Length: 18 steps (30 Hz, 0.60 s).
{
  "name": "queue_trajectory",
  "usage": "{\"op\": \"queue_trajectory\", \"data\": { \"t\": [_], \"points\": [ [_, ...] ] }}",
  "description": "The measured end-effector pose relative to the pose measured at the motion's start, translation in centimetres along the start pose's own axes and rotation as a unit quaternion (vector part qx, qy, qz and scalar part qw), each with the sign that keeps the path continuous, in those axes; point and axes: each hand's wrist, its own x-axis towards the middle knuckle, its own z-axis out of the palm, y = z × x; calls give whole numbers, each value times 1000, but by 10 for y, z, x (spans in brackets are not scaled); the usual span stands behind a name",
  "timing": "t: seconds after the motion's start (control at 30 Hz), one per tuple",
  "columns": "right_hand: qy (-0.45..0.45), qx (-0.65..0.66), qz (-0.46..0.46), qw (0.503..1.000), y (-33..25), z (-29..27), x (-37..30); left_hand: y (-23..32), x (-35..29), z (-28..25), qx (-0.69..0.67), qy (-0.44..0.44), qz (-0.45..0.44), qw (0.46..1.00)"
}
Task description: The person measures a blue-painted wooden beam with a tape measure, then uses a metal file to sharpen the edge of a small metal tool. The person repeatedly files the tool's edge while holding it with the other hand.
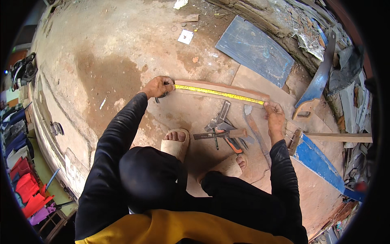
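We hold the yellow tape measure (219,94) lengthwise along the wooden strip (227,90), our left grip (158,87) pinching it at the strip's left end, our right grip (275,117) likewise at the right, neither nearer; beyond that right end lies a wood-handled handsaw (319,81).

Looks like a makeshift woodworking spot to me: a bare, stained floor (122,44) doing duty as the bench. Hand tools (231,133) lie heaped near the middle, a handsaw (319,83) over to the right, a yellow measuring tape (219,94) along a wooden strip (225,89). Scrap and rubble (290,30) line the far right; bright cloth (26,187) crowds the left.
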Motion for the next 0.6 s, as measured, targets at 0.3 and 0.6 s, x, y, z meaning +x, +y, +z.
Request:
{"op": "queue_trajectory", "data": {
  "t": [0.3,0.6],
  "points": [
    [-19,-61,-5,998,3,-7,7,-19,15,3,-38,-38,25,998],
    [-38,-103,-21,994,0,-11,14,-25,15,4,-81,-64,40,994]
  ]
}}
